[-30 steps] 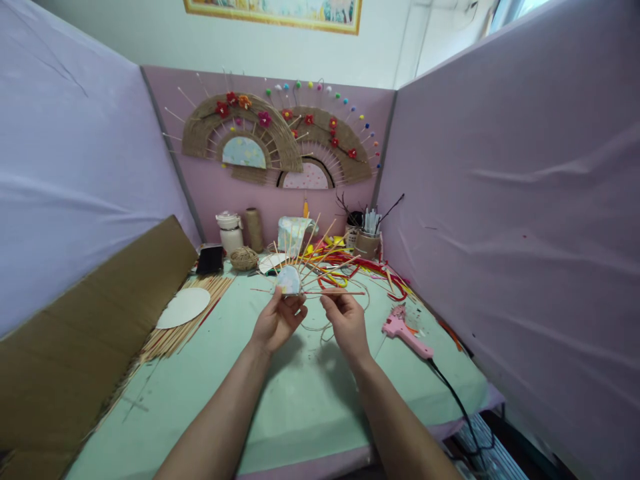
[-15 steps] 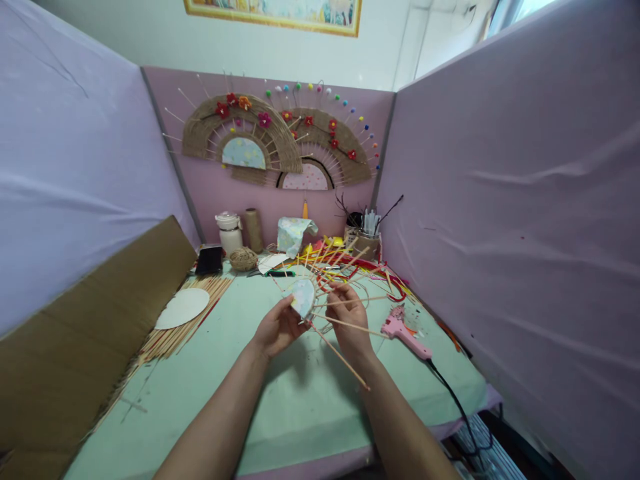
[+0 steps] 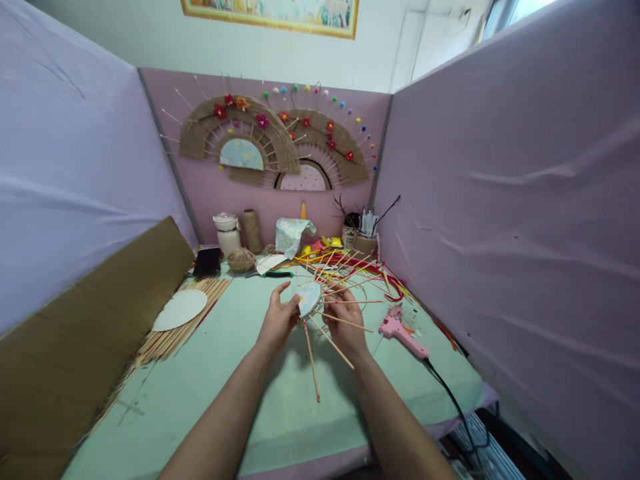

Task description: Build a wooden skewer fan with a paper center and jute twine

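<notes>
Nearest us, a red-tipped stick (image 3: 311, 363) projects from the half-round piece (image 3: 310, 298) towards the wearer. We find that piece raised over the green tablecloth (image 3: 295, 427), between the hands. It lies to the right of the left hand (image 3: 275, 321), whose thumb and fingers pinch its left side; we judge this the surer hold. The right hand (image 3: 351, 327) is at the curved side, fingers bent among the sticks; whether they clamp any, we cannot tell. The piece's long axis runs roughly near to far, slightly aslant, its curve facing the right hand.

As to appearance, we note a pale blue, faintly patterned face and thin, light wooden sticks fanning from the rim, nearward through rightward to the far side. Right of the right hand lies a pink glue gun (image 3: 404, 336); beyond the piece, green-handled pliers (image 3: 279, 274).
</notes>
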A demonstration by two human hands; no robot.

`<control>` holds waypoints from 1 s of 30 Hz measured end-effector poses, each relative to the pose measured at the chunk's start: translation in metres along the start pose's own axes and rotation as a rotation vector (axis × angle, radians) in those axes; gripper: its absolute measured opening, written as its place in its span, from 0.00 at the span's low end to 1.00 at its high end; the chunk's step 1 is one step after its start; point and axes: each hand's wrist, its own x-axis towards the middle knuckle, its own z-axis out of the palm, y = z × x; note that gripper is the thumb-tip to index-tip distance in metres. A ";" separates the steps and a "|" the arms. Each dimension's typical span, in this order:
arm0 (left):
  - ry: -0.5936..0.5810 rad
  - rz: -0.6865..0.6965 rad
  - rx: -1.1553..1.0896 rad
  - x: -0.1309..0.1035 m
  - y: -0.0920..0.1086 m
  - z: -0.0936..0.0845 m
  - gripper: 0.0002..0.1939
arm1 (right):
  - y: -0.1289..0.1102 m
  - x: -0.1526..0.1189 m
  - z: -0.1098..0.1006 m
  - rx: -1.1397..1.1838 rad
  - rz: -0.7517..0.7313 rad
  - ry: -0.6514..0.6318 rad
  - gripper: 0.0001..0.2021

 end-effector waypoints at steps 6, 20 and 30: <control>-0.147 0.162 0.325 -0.005 -0.003 0.002 0.20 | -0.002 0.000 0.000 0.027 -0.021 0.022 0.13; -0.015 1.017 0.978 -0.010 -0.006 -0.009 0.13 | -0.009 -0.006 0.007 0.020 -0.016 -0.011 0.14; -0.109 1.246 1.250 0.000 0.060 0.011 0.15 | -0.022 -0.006 -0.004 -0.079 -0.086 -0.076 0.10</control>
